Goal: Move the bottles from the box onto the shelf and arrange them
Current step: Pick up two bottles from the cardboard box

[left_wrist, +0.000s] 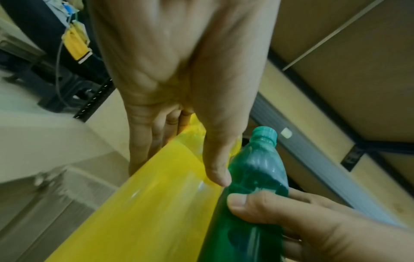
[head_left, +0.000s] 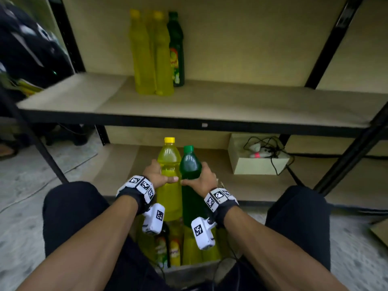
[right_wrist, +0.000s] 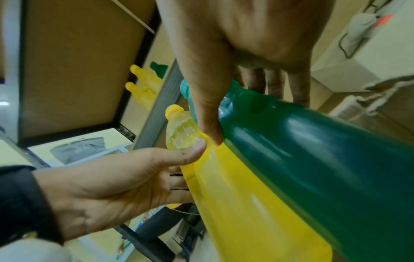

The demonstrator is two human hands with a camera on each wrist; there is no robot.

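My left hand (head_left: 157, 174) grips a tall yellow bottle (head_left: 169, 164) around its upper body, thumb across the front. Beside it my right hand (head_left: 204, 177) grips a green bottle (head_left: 190, 164) the same way. Both bottles are upright, side by side, lifted above the open box (head_left: 189, 269) between my knees, which holds several more yellow bottles. In the left wrist view my left hand (left_wrist: 179, 141) wraps the yellow bottle (left_wrist: 145, 212) next to the green bottle (left_wrist: 253, 186). My right hand (right_wrist: 251, 88) holds the green bottle (right_wrist: 313, 150). On the shelf (head_left: 231, 101) stand yellow bottles (head_left: 147, 55) and a green one (head_left: 176, 49).
A lower shelf board (head_left: 262, 181) carries a pale box (head_left: 258, 154) with tangled cables. Black shelf uprights (head_left: 336, 38) rise at both sides. A dark bag (head_left: 27, 45) sits at the far left. The shelf has free room right of the bottles.
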